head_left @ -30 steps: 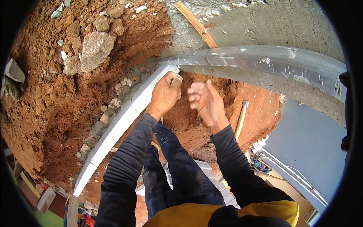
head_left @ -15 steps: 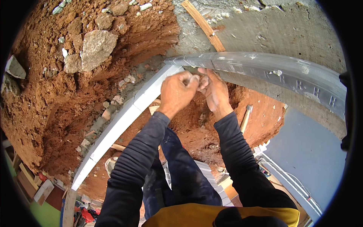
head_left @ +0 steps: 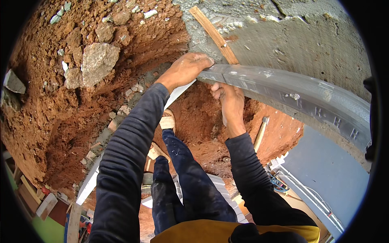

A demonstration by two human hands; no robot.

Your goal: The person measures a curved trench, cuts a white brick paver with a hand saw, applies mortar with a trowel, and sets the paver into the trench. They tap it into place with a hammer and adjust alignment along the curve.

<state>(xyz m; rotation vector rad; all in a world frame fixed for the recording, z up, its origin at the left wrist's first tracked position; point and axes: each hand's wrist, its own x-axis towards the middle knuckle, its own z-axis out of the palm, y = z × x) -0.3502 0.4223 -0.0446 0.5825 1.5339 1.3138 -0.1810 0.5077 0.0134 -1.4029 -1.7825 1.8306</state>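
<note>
My left hand lies over the corner where the grey bar meets the white bar. Its fingers are closed on the grey bar's end, and its palm covers most of the joint. Just below the grey bar's lower edge, my right hand is closed, fingers curled in toward the palm; whatever they pinch, if anything, is too small to make out. My left forearm hides the middle of the white bar, whose lower end shows at the left.
Red earth with stones rises on the left. A wooden strip leans on the concrete wall behind the grey bar. A wooden-handled tool lies on the soil at the right, near a blue-grey panel. My feet stand in the dug hollow.
My left hand has left its place beside my right hand and moved up and left onto the grey bar's end. My right hand has stayed below the bar, slightly lower.
</note>
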